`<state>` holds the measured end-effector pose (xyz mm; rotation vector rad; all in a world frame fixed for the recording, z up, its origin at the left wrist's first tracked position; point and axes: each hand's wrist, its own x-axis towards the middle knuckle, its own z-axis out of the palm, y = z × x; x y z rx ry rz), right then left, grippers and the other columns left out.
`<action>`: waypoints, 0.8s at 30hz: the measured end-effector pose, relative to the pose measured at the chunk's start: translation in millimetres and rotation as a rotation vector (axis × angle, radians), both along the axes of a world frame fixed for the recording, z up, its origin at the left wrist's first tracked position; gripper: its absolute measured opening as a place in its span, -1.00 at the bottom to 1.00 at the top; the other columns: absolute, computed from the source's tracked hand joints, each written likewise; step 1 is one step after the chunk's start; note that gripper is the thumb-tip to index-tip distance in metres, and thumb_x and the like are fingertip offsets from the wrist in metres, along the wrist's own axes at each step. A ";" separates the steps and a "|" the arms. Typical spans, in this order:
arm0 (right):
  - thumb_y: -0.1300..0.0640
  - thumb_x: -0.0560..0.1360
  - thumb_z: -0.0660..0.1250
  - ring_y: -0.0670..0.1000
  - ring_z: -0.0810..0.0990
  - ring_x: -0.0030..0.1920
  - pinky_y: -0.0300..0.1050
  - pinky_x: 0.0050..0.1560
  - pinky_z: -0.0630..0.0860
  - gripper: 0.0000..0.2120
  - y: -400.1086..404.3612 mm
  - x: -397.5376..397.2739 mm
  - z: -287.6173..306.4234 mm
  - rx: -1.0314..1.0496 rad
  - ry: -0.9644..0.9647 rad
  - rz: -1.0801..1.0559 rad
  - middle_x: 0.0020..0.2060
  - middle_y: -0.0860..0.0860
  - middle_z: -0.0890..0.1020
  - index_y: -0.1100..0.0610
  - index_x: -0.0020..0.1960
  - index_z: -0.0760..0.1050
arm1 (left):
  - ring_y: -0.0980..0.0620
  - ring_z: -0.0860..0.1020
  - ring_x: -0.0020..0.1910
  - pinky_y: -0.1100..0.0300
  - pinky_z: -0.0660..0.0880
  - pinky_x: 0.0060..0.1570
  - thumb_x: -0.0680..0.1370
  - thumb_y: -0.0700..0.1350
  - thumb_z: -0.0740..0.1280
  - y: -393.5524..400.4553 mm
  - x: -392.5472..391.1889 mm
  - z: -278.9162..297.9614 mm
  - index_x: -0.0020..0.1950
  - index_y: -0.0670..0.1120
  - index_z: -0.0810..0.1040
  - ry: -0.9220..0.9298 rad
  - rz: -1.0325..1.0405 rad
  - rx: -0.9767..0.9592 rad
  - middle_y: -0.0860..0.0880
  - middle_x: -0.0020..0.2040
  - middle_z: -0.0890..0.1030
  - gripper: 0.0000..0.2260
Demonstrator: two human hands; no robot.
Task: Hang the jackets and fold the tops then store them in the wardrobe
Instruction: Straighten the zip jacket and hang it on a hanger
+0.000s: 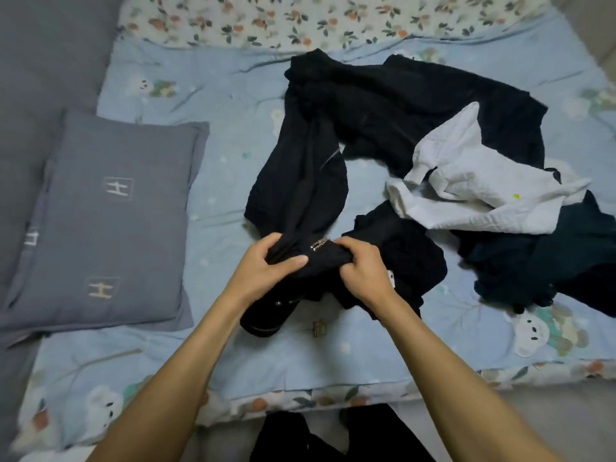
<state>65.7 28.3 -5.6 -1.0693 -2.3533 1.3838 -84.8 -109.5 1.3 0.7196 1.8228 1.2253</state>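
Both forearms reach in from the near edge over the blue patterned bedspread (233, 355), and at far left a grey pillow (106, 215) lies well apart from the work. Moving right, the left hand (266, 261) has its fingers curled into a bunched end of the black zip jacket (300, 175), thumb laid across the fabric; touching it, the right hand (361, 271) pinches the same bunch just beside the silver zipper teeth (320, 244). This looks like finding the collar or zip ends before hanging. Doing it well probably means spreading both hands apart along the edge, lifting so the body hangs free, and shaking out twists. Further right lie a white top (473, 188) and dark garments (566, 255), still unfolded. No hanger or wardrobe is in view.
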 end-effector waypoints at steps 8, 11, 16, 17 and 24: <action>0.33 0.45 0.25 -0.14 0.54 -0.29 -0.20 -0.24 0.41 -0.71 18.7 0.5 63.1 -0.032 0.016 -0.025 -0.38 -0.15 0.59 -0.03 -0.27 0.53 | 0.04 0.54 -0.15 0.42 0.42 -0.25 0.53 -0.32 0.27 3.0 0.8 -22.4 -0.15 -0.02 0.56 0.243 0.137 -0.168 0.05 -0.22 0.60 -0.79; 0.30 0.45 0.23 0.01 0.57 -0.18 -0.15 -0.21 0.41 -0.82 37.6 10.4 64.9 0.015 -0.087 -0.167 -0.23 -0.03 0.62 0.11 -0.08 0.57 | 0.07 0.50 -0.23 0.30 0.42 -0.28 0.52 -0.39 0.22 19.4 -16.0 26.8 -0.23 -0.06 0.58 0.105 0.236 -0.108 0.05 -0.29 0.58 -0.71; 0.24 0.50 0.31 0.01 0.58 -0.11 -0.24 -0.19 0.42 -0.85 50.0 7.7 77.9 0.102 -0.062 -0.224 -0.14 -0.01 0.61 0.13 0.05 0.55 | 0.01 0.55 -0.22 0.16 0.43 -0.18 0.55 -0.26 0.29 31.7 -37.3 122.8 -0.02 -0.31 0.62 -0.005 0.130 0.029 -0.13 -0.19 0.63 -0.85; 0.22 0.50 0.34 -0.01 0.56 -0.08 -0.22 -0.13 0.42 -0.84 49.3 2.7 83.8 0.147 -0.014 -0.261 -0.09 -0.02 0.58 0.13 0.08 0.53 | 0.00 0.55 -0.20 0.14 0.42 -0.15 0.52 -0.21 0.32 34.1 -39.2 135.8 0.00 -0.35 0.59 -0.028 0.127 0.062 -0.15 -0.16 0.62 -0.80; 0.23 0.39 0.45 -0.17 0.57 0.05 -0.27 0.08 0.49 -0.63 13.2 -23.7 126.6 0.247 0.377 0.127 0.03 -0.07 0.60 0.07 0.18 0.53 | -0.04 0.64 -0.33 0.17 0.60 -0.31 0.52 -0.30 0.37 58.6 -45.3 153.8 -0.04 -0.26 0.61 -0.434 0.458 0.110 -0.20 -0.17 0.66 -0.95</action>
